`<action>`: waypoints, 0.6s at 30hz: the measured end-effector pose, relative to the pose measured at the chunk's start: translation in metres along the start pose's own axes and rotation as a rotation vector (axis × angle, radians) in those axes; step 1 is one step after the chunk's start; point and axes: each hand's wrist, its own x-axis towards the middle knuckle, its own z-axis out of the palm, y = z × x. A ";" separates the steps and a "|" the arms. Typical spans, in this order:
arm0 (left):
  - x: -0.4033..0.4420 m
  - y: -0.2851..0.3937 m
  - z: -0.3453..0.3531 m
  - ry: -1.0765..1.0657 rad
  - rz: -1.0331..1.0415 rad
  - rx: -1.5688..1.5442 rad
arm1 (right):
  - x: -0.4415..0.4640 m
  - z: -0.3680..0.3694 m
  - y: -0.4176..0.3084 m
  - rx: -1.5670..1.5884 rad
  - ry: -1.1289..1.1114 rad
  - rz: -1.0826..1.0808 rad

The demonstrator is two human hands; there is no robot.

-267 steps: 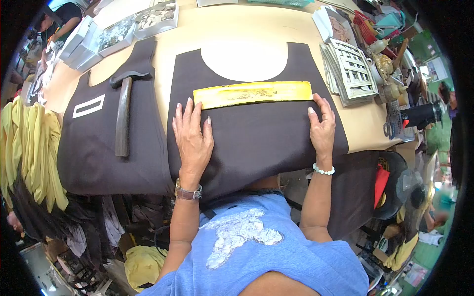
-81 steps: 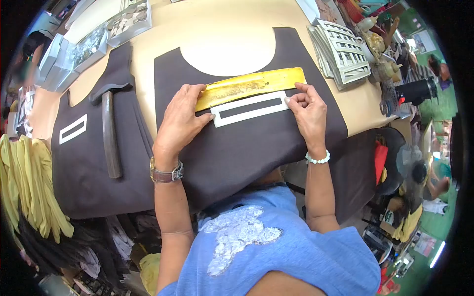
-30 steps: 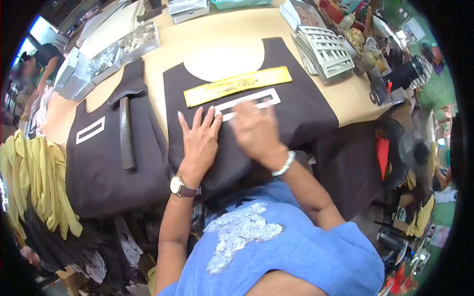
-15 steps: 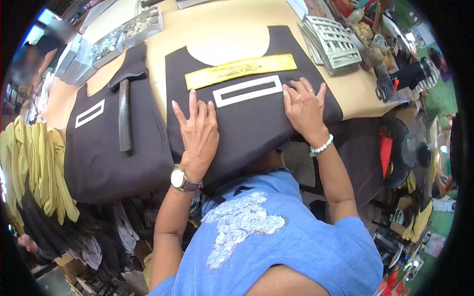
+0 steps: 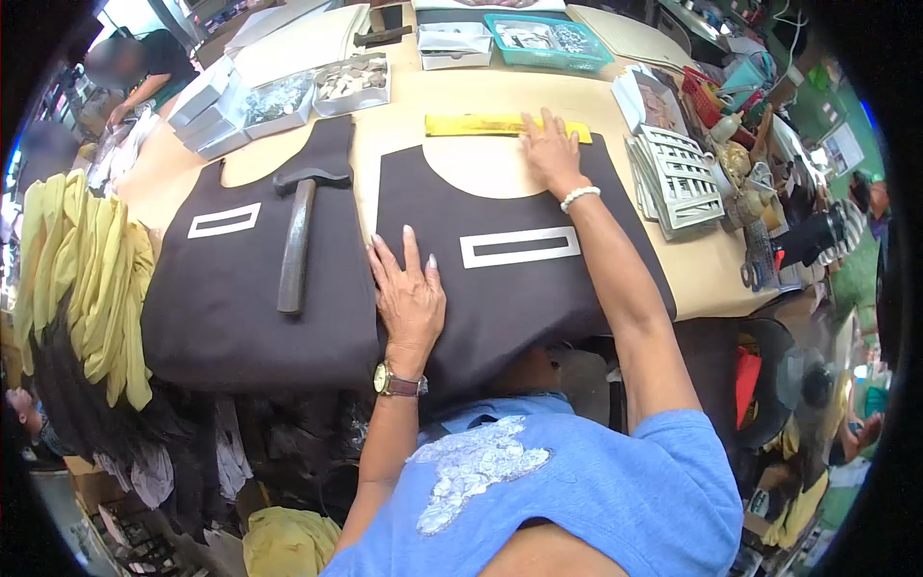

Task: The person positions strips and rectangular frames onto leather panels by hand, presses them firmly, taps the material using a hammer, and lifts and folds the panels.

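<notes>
My left hand (image 5: 411,306) lies flat with fingers apart at the left edge of a dark fabric piece (image 5: 452,337) with a scooped neckline. A white rectangular frame (image 5: 479,254) rests on that fabric, between my two arms. My right hand (image 5: 553,154) is stretched out past the neckline, its spread fingers on a yellow strip (image 5: 461,125) lying along the far edge of the fabric. To the left, a second dark fabric piece (image 5: 231,288) carries a similar white frame (image 5: 224,220) and a hammer (image 5: 296,250) with its handle toward me.
White boxes of small parts (image 5: 354,85) and a teal tray (image 5: 548,43) stand at the back. White slatted frames (image 5: 678,183) are stacked on the right, near scissors (image 5: 755,267). Yellow cloths (image 5: 87,279) hang at the left. Another person (image 5: 159,72) is at the far left.
The yellow strip has moved off the middle of the fabric to its far edge, with my right hand reaching forward. My left hand has left the strip and lies lower on the fabric.
</notes>
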 end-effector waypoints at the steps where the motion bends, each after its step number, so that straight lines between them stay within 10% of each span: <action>1: 0.000 -0.001 0.001 -0.003 0.010 0.029 | -0.002 -0.007 0.006 0.056 0.051 0.007; 11: -0.014 -0.001 -0.001 0.024 0.241 -0.108 | -0.188 -0.088 0.061 -0.064 0.146 0.409; 13: -0.026 0.006 -0.022 0.060 0.196 -0.457 | -0.172 -0.128 0.035 0.208 -0.125 0.653; 18: -0.036 0.000 -0.149 0.334 0.020 -0.688 | -0.122 -0.191 0.008 1.273 0.082 0.179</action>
